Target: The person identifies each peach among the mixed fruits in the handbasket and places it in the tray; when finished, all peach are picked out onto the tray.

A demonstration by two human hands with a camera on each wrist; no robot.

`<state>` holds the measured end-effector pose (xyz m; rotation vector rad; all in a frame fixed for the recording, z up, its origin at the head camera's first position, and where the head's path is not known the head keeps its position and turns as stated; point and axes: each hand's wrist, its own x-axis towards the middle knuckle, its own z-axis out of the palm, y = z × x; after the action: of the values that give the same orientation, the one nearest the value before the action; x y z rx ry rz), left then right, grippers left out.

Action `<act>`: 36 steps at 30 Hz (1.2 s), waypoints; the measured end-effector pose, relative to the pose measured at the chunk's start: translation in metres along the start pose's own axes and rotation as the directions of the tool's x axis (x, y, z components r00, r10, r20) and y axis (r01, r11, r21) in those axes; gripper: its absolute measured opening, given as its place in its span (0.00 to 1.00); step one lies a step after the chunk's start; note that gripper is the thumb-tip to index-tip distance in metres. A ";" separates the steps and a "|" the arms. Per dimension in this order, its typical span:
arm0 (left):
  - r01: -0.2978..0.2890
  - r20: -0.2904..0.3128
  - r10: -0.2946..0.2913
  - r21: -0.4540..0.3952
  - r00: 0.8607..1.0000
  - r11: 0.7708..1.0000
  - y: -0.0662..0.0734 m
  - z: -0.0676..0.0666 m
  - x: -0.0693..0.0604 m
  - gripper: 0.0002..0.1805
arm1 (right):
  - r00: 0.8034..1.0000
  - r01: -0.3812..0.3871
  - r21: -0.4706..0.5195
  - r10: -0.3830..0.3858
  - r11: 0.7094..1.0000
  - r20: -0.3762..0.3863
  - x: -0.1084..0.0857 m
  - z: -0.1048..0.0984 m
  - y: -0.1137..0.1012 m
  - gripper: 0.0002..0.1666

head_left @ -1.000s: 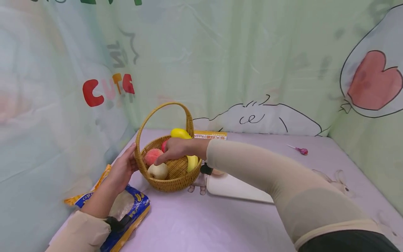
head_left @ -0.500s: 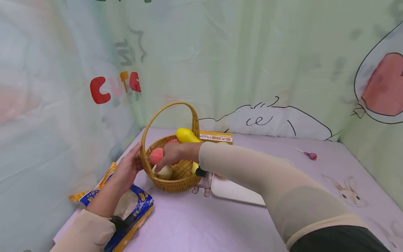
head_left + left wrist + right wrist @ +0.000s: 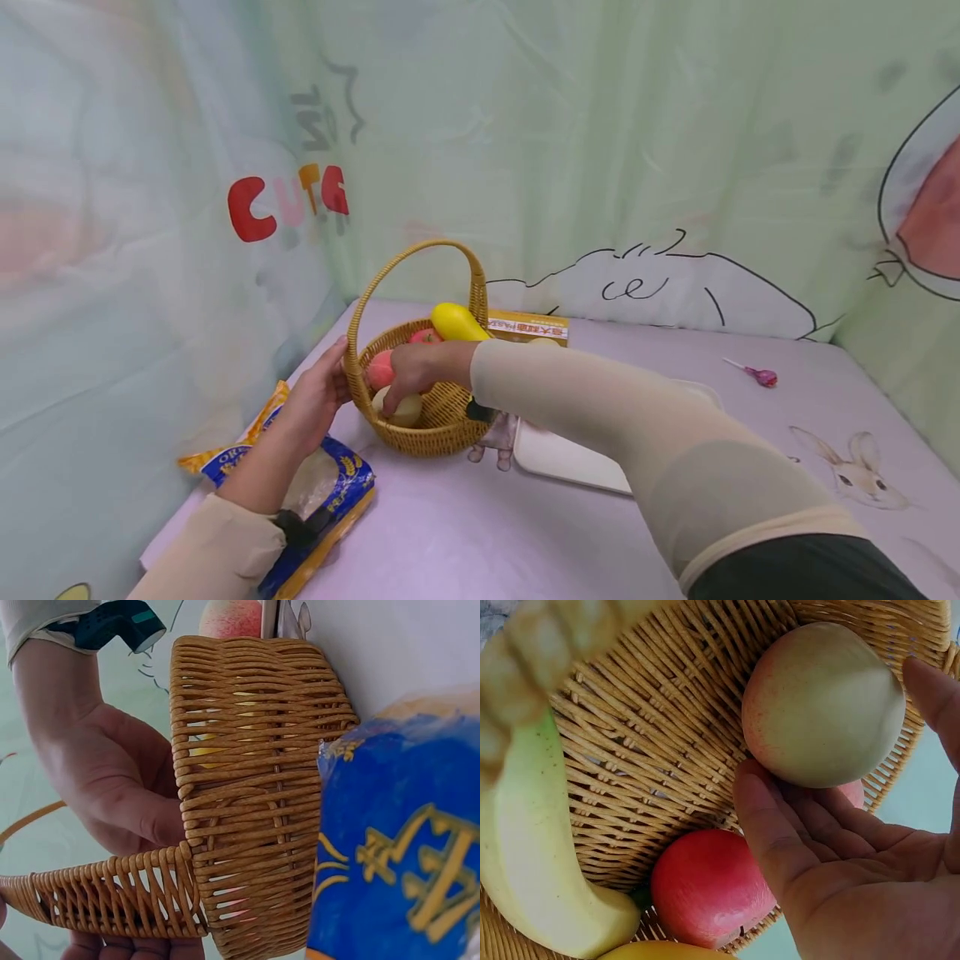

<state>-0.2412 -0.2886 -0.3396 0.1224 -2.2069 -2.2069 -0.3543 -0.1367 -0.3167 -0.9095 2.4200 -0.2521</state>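
The wicker basket holds several fruits. My left hand grips its left side at the handle's base; in the left wrist view its fingers show behind the woven handle. Inside the basket, my right hand reaches down, thumb over the pale peach. In the right wrist view, the right hand's fingers touch the underside of the pale peach, and the thumb is by its far edge, not visibly closed on it. A red apple and a banana lie nearby.
A blue and orange bag lies under my left forearm. Right of the basket is a white board, partly under my right arm, with a pasta box behind. A lollipop lies farther right. Curtains enclose the table.
The head view has shifted, so everything appears farther right. My right hand has gone lower into the basket, its thumb now down over the pale peach. My left hand keeps its grip.
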 end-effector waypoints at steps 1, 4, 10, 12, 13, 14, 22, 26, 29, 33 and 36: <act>-0.001 -0.001 0.001 -0.001 1.000 1.000 0.000 0.000 0.000 0.28 | 1.000 0.000 -0.003 0.000 1.000 -0.001 0.000 0.000 -0.001 0.27; -0.002 0.000 0.002 -0.002 1.000 1.000 0.000 0.000 -0.001 0.28 | 1.000 0.000 -0.005 0.000 1.000 -0.004 0.000 0.002 -0.002 0.26; -0.007 0.010 0.007 -0.006 1.000 1.000 0.002 0.001 -0.002 0.28 | 0.999 0.021 -0.075 -0.024 0.997 -0.045 -0.005 0.006 -0.002 0.26; -0.008 0.015 0.008 -0.002 1.000 1.000 0.002 0.001 -0.002 0.28 | 0.997 0.034 -0.088 -0.040 0.996 -0.064 -0.007 0.008 -0.001 0.26; -0.007 0.016 0.007 0.003 1.000 1.000 0.003 0.001 -0.003 0.28 | 0.996 0.044 -0.094 -0.050 0.995 -0.070 -0.008 0.008 0.000 0.27; -0.006 0.016 0.006 0.003 1.000 1.000 0.003 0.001 -0.003 0.28 | 0.995 0.050 -0.094 -0.057 0.994 -0.077 -0.008 0.009 0.000 0.26; 0.013 0.008 -0.013 0.013 1.000 1.000 0.004 0.000 -0.004 0.28 | 0.984 0.076 -0.090 -0.089 0.993 -0.153 -0.016 0.004 0.006 0.23; 0.022 0.003 -0.022 0.024 1.000 0.999 0.004 -0.001 -0.005 0.29 | 0.974 0.109 -0.089 -0.124 0.990 -0.192 -0.023 -0.001 0.011 0.22; 0.018 0.006 -0.018 0.033 1.000 0.999 0.004 -0.001 -0.005 0.30 | 0.965 0.133 -0.058 -0.142 0.989 -0.219 -0.029 -0.005 0.015 0.21; 0.009 0.019 -0.009 0.034 1.000 0.999 0.005 0.000 -0.005 0.29 | 0.958 0.156 -0.005 -0.153 0.988 -0.244 -0.035 -0.009 0.020 0.20; 0.008 0.022 -0.009 0.033 1.000 0.999 0.006 0.000 -0.006 0.29 | 0.948 0.183 0.010 -0.174 0.983 -0.267 -0.039 -0.011 0.022 0.19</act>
<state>-0.2353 -0.2881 -0.3339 0.1083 -2.2595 -2.1871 -0.3482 -0.0945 -0.2995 -1.1449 2.5656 -0.5121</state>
